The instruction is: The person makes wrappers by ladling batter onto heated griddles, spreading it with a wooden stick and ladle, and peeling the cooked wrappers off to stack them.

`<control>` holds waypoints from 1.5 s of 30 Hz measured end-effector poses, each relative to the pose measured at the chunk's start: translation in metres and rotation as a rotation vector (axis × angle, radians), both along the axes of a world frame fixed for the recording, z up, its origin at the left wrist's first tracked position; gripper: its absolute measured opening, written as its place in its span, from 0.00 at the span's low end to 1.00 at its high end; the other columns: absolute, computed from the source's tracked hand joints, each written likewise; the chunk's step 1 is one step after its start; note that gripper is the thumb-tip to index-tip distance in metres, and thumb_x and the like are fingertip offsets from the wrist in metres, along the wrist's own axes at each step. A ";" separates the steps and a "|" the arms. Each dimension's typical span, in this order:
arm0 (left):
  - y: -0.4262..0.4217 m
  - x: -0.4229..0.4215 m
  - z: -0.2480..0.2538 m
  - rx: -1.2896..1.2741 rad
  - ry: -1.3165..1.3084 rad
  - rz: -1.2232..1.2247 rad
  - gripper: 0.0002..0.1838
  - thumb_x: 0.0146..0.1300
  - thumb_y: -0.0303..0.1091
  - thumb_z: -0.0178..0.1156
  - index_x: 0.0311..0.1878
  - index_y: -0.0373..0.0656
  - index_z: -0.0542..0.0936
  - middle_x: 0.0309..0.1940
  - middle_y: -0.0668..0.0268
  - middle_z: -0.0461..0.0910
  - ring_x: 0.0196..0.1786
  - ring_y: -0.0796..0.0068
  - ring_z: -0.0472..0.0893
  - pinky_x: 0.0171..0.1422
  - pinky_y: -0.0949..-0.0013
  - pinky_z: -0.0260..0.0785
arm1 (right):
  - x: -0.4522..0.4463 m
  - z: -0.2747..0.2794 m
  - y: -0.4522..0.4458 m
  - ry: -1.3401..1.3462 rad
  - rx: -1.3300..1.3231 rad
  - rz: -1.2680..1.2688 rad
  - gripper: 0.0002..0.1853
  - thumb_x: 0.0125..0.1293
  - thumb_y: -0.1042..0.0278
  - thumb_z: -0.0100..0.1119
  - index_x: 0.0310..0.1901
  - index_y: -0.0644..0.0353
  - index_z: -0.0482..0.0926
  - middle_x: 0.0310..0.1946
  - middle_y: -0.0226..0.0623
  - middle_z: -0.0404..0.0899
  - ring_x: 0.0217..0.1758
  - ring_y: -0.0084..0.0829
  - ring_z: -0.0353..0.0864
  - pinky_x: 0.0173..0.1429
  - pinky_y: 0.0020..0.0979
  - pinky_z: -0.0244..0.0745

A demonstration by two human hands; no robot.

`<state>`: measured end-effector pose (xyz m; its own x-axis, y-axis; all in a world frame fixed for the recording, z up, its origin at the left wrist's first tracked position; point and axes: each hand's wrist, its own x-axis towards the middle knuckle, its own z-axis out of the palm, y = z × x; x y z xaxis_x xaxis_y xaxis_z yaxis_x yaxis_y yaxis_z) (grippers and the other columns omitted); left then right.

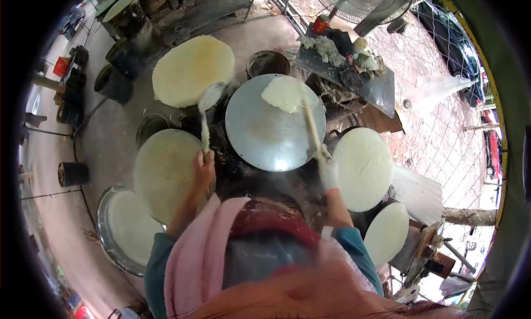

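Note:
My left hand (pixel 203 170) is closed round the handle of a metal ladle (pixel 210 96), whose bowl is coated with pale batter and points up and away, left of the griddle. A white glove covers my right hand (pixel 328 171), wrapped round a wooden stick (pixel 312 120). The stick's far end reaches into a patch of pale batter (pixel 283 94) near the far edge of the round grey griddle (pixel 251 128); whatever is at its tip cannot be made out. Around the griddle sit rounds covered in a pale layer, one left (pixel 166 170) and one right (pixel 362 167).
A large pale flat sheet (pixel 193 70) lies beyond the ladle. A rimmed basin (pixel 103 230) of pale batter stands at lower left, and another pale round (pixel 387 236) at lower right. Dark buckets (pixel 113 87), a cluttered board (pixel 381 92), a fan (pixel 368 4) and wire fencing surround the area.

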<state>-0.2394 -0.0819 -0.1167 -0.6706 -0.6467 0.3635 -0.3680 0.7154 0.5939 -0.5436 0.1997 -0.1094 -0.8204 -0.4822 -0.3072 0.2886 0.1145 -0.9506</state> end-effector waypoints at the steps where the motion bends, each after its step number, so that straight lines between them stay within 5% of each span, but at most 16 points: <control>1: 0.003 0.006 0.000 -0.044 -0.017 0.044 0.11 0.60 0.28 0.59 0.45 0.37 0.76 0.35 0.50 0.76 0.35 0.51 0.78 0.37 0.58 0.71 | -0.010 -0.023 0.004 0.004 0.035 0.042 0.14 0.65 0.65 0.58 0.46 0.67 0.80 0.36 0.28 0.78 0.36 0.18 0.75 0.42 0.20 0.70; 5: 0.014 0.022 -0.005 -0.425 -0.096 0.062 0.15 0.55 0.25 0.61 0.48 0.38 0.77 0.40 0.48 0.74 0.39 0.47 0.76 0.42 0.53 0.71 | 0.007 0.023 -0.037 -0.370 0.315 0.274 0.13 0.65 0.60 0.60 0.43 0.60 0.82 0.20 0.21 0.73 0.14 0.15 0.62 0.16 0.22 0.54; 7: 0.018 0.032 -0.019 -0.271 -0.142 0.016 0.17 0.55 0.25 0.61 0.50 0.38 0.77 0.43 0.47 0.74 0.42 0.46 0.76 0.44 0.52 0.71 | 0.001 0.010 -0.040 -0.246 0.316 0.302 0.15 0.64 0.58 0.63 0.41 0.62 0.82 0.22 0.22 0.75 0.20 0.15 0.66 0.24 0.20 0.61; 9: 0.027 0.042 -0.039 0.143 -0.194 0.145 0.17 0.55 0.25 0.61 0.50 0.38 0.77 0.42 0.48 0.74 0.41 0.46 0.76 0.43 0.52 0.71 | -0.028 -0.004 -0.017 -0.088 0.337 0.326 0.15 0.65 0.62 0.62 0.49 0.61 0.81 0.26 0.22 0.77 0.23 0.15 0.69 0.26 0.17 0.62; 12: 0.039 0.057 -0.072 0.177 -0.222 0.248 0.17 0.55 0.25 0.61 0.50 0.38 0.77 0.40 0.49 0.73 0.39 0.49 0.75 0.41 0.54 0.70 | -0.075 -0.051 0.007 -0.015 0.068 0.181 0.15 0.67 0.61 0.59 0.50 0.59 0.80 0.25 0.21 0.75 0.16 0.14 0.63 0.19 0.17 0.56; 16: 0.063 0.008 0.034 1.164 0.160 0.584 0.08 0.61 0.26 0.59 0.44 0.37 0.76 0.31 0.56 0.73 0.29 0.63 0.74 0.30 0.62 0.68 | -0.060 0.021 -0.029 -0.355 0.348 0.546 0.14 0.69 0.52 0.56 0.46 0.52 0.80 0.18 0.21 0.68 0.09 0.14 0.55 0.11 0.21 0.47; 18: 0.074 0.009 0.009 0.581 -0.008 0.488 0.05 0.64 0.29 0.57 0.38 0.38 0.74 0.25 0.62 0.70 0.23 0.73 0.71 0.23 0.68 0.64 | -0.061 0.019 -0.037 -0.343 0.305 0.591 0.14 0.66 0.57 0.62 0.48 0.56 0.82 0.18 0.17 0.68 0.14 0.12 0.59 0.16 0.19 0.50; 20: 0.086 0.011 -0.003 0.586 0.052 0.500 0.07 0.67 0.31 0.55 0.33 0.41 0.70 0.19 0.68 0.66 0.18 0.79 0.65 0.18 0.72 0.57 | -0.088 0.022 -0.029 -0.262 0.296 0.595 0.15 0.66 0.62 0.61 0.50 0.59 0.81 0.23 0.19 0.73 0.19 0.12 0.64 0.21 0.18 0.57; 22: 0.097 -0.023 0.068 1.162 0.376 0.615 0.11 0.69 0.33 0.53 0.30 0.45 0.66 0.15 0.74 0.60 0.13 0.84 0.58 0.14 0.76 0.48 | -0.133 0.007 -0.017 -0.047 0.281 0.590 0.15 0.66 0.64 0.61 0.50 0.65 0.81 0.35 0.26 0.80 0.33 0.12 0.72 0.40 0.16 0.68; 24: 0.104 -0.028 0.073 1.118 0.351 0.637 0.11 0.70 0.33 0.53 0.30 0.45 0.65 0.15 0.74 0.60 0.12 0.83 0.58 0.14 0.75 0.48 | -0.155 -0.013 -0.026 0.027 0.117 0.473 0.13 0.67 0.64 0.60 0.47 0.64 0.82 0.27 0.22 0.77 0.27 0.12 0.70 0.31 0.16 0.66; 28: 0.116 -0.022 0.045 0.987 0.326 0.601 0.11 0.71 0.32 0.52 0.30 0.44 0.65 0.14 0.73 0.59 0.12 0.83 0.58 0.14 0.74 0.49 | -0.138 0.011 -0.042 -0.295 0.505 0.842 0.12 0.66 0.58 0.60 0.45 0.55 0.83 0.15 0.14 0.63 0.14 0.10 0.58 0.18 0.18 0.51; 32: 0.121 -0.003 0.009 0.740 0.202 0.479 0.10 0.69 0.32 0.52 0.31 0.41 0.68 0.15 0.70 0.61 0.15 0.80 0.61 0.18 0.72 0.54 | -0.150 0.014 -0.033 -0.103 0.435 0.863 0.16 0.64 0.58 0.63 0.51 0.53 0.82 0.21 0.18 0.74 0.18 0.11 0.63 0.19 0.19 0.57; 34: 0.126 -0.018 0.051 0.959 0.215 0.618 0.09 0.66 0.32 0.54 0.33 0.36 0.71 0.18 0.64 0.64 0.22 0.76 0.66 0.27 0.67 0.64 | -0.182 0.007 -0.040 -0.011 0.425 0.822 0.18 0.65 0.63 0.62 0.56 0.55 0.80 0.28 0.19 0.77 0.24 0.11 0.67 0.26 0.19 0.62; 38: 0.131 -0.008 0.024 0.655 0.069 0.557 0.11 0.68 0.34 0.53 0.31 0.38 0.69 0.16 0.66 0.63 0.19 0.78 0.62 0.24 0.69 0.57 | -0.203 0.007 -0.065 -0.084 0.495 0.899 0.17 0.65 0.69 0.61 0.55 0.59 0.79 0.38 0.25 0.79 0.36 0.13 0.72 0.40 0.19 0.68; 40: 0.131 -0.020 0.047 0.843 0.226 0.610 0.14 0.70 0.37 0.52 0.29 0.44 0.66 0.12 0.71 0.60 0.11 0.81 0.59 0.15 0.72 0.49 | -0.179 0.002 -0.062 -0.132 0.396 0.978 0.18 0.65 0.69 0.61 0.56 0.61 0.78 0.40 0.27 0.80 0.39 0.15 0.74 0.43 0.18 0.69; 45: 0.128 -0.011 0.060 0.655 -0.035 0.697 0.12 0.67 0.33 0.53 0.31 0.34 0.70 0.20 0.53 0.71 0.23 0.57 0.67 0.30 0.59 0.62 | -0.209 -0.024 -0.057 -0.223 0.068 0.902 0.18 0.67 0.71 0.59 0.58 0.64 0.76 0.47 0.29 0.81 0.48 0.17 0.77 0.52 0.18 0.70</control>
